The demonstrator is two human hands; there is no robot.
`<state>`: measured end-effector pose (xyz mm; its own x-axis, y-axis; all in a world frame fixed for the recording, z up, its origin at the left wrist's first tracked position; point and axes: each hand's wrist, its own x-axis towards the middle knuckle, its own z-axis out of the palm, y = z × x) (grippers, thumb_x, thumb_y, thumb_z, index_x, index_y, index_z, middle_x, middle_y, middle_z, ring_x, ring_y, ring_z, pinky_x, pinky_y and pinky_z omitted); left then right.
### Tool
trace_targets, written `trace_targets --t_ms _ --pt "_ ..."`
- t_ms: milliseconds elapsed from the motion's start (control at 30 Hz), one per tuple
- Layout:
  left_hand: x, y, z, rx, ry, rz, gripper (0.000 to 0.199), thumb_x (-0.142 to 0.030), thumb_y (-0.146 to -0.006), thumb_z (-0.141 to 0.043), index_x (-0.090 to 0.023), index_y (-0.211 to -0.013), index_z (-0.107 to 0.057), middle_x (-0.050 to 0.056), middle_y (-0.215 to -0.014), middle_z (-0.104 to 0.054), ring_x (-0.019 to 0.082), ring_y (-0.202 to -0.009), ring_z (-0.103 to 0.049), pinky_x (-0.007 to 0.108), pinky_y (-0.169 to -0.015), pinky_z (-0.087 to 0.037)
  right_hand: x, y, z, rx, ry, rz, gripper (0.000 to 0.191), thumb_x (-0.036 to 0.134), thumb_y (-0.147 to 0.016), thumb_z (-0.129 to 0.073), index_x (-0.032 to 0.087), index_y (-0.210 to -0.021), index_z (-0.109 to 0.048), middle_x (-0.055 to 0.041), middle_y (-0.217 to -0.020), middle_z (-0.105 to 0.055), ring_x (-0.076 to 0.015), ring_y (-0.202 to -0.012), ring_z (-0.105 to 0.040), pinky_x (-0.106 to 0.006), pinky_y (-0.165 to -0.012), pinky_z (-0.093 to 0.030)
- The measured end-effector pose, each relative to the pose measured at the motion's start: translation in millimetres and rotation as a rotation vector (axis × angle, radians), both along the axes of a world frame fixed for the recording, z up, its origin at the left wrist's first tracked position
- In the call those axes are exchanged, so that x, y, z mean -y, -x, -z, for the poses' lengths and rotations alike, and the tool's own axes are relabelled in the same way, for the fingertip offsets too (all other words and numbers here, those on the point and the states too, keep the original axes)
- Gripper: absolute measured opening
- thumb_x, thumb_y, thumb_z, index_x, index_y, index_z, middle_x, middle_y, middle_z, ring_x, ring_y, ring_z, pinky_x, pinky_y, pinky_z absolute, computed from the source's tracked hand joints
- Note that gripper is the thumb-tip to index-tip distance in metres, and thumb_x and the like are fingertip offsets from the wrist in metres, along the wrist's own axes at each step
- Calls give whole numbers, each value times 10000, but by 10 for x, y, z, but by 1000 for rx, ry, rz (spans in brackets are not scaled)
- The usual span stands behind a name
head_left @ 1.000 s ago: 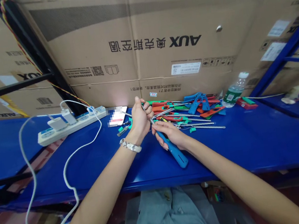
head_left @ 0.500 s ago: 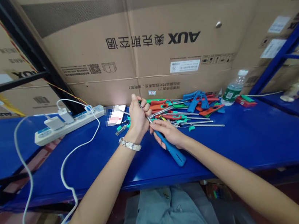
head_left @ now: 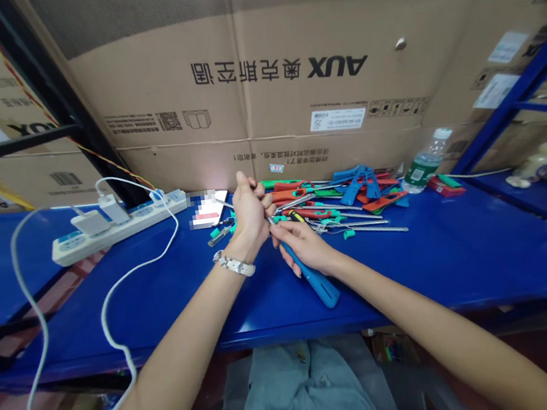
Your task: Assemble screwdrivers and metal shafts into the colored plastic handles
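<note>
A long gas lighter with a blue handle (head_left: 318,285) is held between my two hands above the table, its wide end slanting toward me. My left hand (head_left: 249,211) is closed round its metal tube, and a bit of metal pokes out on the far left of the fist. My right hand (head_left: 303,245) grips the front of the blue handle with thumb and fingers, close beside the left. The fingers hide the joint between tube and handle. Just beyond lies a pile of similar lighters (head_left: 297,194) in red, orange, green and blue, with metal tubes and teal parts.
On the left of the blue table (head_left: 176,305) a white power strip (head_left: 120,232) carries plugged chargers and a looping white cable. A phone (head_left: 211,210) lies behind my left hand. To the right stand a water bottle (head_left: 422,168) and a red box (head_left: 446,186). A large carton (head_left: 270,24) walls the back.
The camera view has shifted slightly. Both hands keep nearly the same grip on the blue lighter, with only a small movement of the fingers.
</note>
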<state>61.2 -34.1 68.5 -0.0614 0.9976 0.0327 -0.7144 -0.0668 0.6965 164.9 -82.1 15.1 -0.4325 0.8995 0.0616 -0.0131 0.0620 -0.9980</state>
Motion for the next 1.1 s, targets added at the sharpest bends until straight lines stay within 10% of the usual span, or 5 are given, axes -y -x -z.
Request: trace_targets --t_ms 300,533,733,867,1100 --pt "-339 351 50 -353 -163 -72 367 -456 -1026 -503 -184 -791 -579 22 -757 -612 101 -627 -575 221 -590 -464 -30 -141 -13 -5 43 45 439 627 -909 -562 207 -783 -529 69 -407 -533 -108 -264 -475 -184 -282 -347" --pt "-458 838 370 -1492 -587 -107 271 -317 -959 -550 -163 -1120 -705 70 -950 -632 185 -790 -574 353 -810 -496 -67 -182 -52 3 63 114 437 623 -896 -584 200 -793 -548 57 -418 -544 -110 -282 -490 -186 -296 -365" --pt "-476 837 673 -1939 -746 -36 485 -338 -1024 -331 -117 -1289 -673 145 -1040 -614 288 -971 -568 463 -925 -470 -89 -181 -21 13 77 126 443 630 -873 -604 196 -802 -560 54 -422 -551 -110 -286 -493 -183 -292 -359" --pt "-471 837 665 -1882 -696 -36 530 -369 -1027 -309 -119 -1387 -607 150 -1124 -629 304 -1025 -553 491 -958 -446 -92 -190 -29 23 77 135 421 607 -891 -590 196 -803 -558 53 -424 -548 -110 -286 -486 -186 -300 -360" --pt "-136 700 537 -1137 -594 2 310 -397 -998 -496 -207 -1044 -737 75 -966 -719 209 -922 -640 321 -865 -475 -67 -189 -42 -92 176 93 254 411 -950 -496 180 -907 -593 28 -502 -580 -131 -358 -534 -220 -372 -427"
